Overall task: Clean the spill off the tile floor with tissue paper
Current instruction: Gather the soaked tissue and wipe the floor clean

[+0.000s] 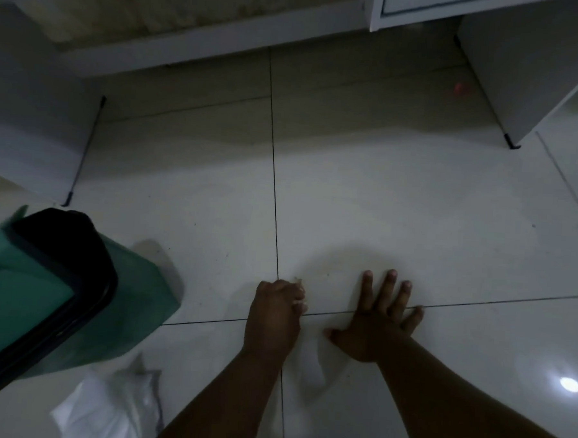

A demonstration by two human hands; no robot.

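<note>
My left hand rests on the white tile floor, its fingers closed around a small wad of tissue paper that peeks out at the fingertips. A faint yellowish smear, the spill, shows on the tile just ahead of that hand. My right hand lies flat on the floor to the right, fingers spread, holding nothing. It straddles a dark grout line.
A green bin with a black liner stands at the left. White tissue or a plastic bag lies below the bin. White furniture legs stand at the far left and far right. A small red spot lies under the desk.
</note>
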